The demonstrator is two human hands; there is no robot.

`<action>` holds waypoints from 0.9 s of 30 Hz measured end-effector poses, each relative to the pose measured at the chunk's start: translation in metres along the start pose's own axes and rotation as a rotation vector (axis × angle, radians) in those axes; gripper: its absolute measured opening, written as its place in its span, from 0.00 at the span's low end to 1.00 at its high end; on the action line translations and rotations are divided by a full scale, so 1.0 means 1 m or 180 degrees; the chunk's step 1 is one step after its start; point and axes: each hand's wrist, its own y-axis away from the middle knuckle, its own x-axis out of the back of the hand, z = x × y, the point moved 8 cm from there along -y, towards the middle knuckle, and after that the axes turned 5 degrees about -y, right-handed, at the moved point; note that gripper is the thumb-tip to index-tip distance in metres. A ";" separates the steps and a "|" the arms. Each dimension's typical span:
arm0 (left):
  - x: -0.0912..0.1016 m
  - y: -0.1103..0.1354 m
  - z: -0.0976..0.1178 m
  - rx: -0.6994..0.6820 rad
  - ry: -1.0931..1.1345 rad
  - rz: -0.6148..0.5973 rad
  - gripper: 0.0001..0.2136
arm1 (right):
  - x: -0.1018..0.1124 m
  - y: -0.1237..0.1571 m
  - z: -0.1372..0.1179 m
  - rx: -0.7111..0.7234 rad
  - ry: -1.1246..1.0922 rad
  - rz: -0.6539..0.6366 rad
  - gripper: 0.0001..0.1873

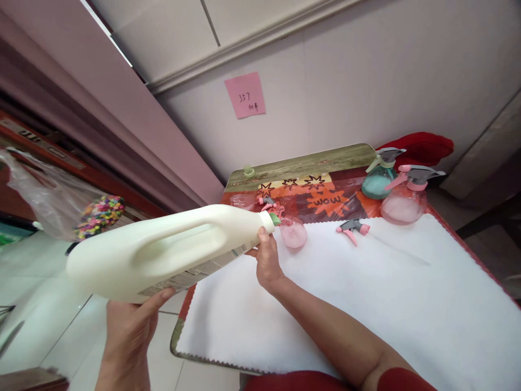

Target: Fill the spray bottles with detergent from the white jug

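Observation:
A large pale jug with a moulded handle [228,220] lies tilted in the air, its green-lipped mouth pointing right. My left hand [134,320] supports the jug from below near its base. Around the neck, my right hand [267,258] grips it with thumb and fingers. Just beyond the mouth stands a pink spray bottle without its top [293,234], holding pink-white contents. A grey and pink trigger sprayer head [353,231] lies on the white cloth, its thin tube stretching right. Whether liquid is leaving the jug cannot be made out.
Farther right stand a teal spray bottle [376,182] and a pink spray bottle [405,203], both with sprayer heads on. Another sprayer head [266,203] and a small green cap [248,171] are at the table's back left. White cloth [345,293] covers the front.

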 end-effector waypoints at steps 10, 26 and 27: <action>-0.003 0.000 0.001 -0.0021 0.0041 -0.0077 0.30 | 0.000 -0.001 0.000 -0.0004 -0.0010 0.0016 0.32; -0.004 -0.001 0.000 -0.0094 0.0046 -0.0123 0.30 | 0.000 -0.001 0.001 -0.0024 0.0018 -0.0001 0.32; -0.003 -0.001 0.001 -0.0096 0.0044 -0.0121 0.30 | 0.001 -0.001 0.001 -0.0020 0.0022 0.0002 0.32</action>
